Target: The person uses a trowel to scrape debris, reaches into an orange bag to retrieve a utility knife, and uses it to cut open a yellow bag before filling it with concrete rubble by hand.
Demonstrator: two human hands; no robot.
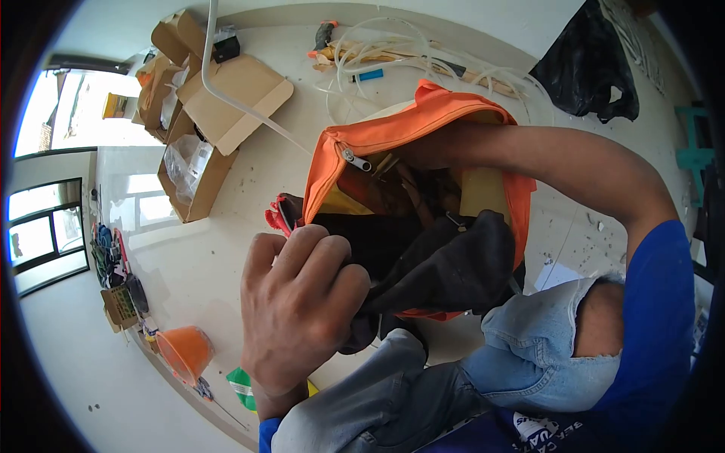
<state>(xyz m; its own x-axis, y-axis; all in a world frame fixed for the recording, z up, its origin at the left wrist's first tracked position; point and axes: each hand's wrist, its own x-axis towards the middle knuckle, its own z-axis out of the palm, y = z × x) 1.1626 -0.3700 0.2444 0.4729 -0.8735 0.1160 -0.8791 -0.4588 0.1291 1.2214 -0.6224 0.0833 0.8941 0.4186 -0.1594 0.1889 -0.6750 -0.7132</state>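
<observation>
An orange and black zip bag (423, 124) gapes open in front of my knees. My left hand (302, 298) is closed with its fingers curled on the near black edge of the bag, beside the dark fabric flap (453, 264). From the right, my right arm reaches into the bag's mouth. Only part of my right hand (427, 149) shows in the shadow inside, and its fingers are too hidden to read. A zip puller (356, 160) hangs at the upper left rim. Several dim items lie within the bag, too dark to name.
Open cardboard boxes (198, 177) stand at the upper left. Beyond the bag lie coiled clear tubing (393, 45), a blue marker-like item (368, 76) and a black plastic bag (585, 68). An orange bucket (185, 351) lies on its side at the lower left.
</observation>
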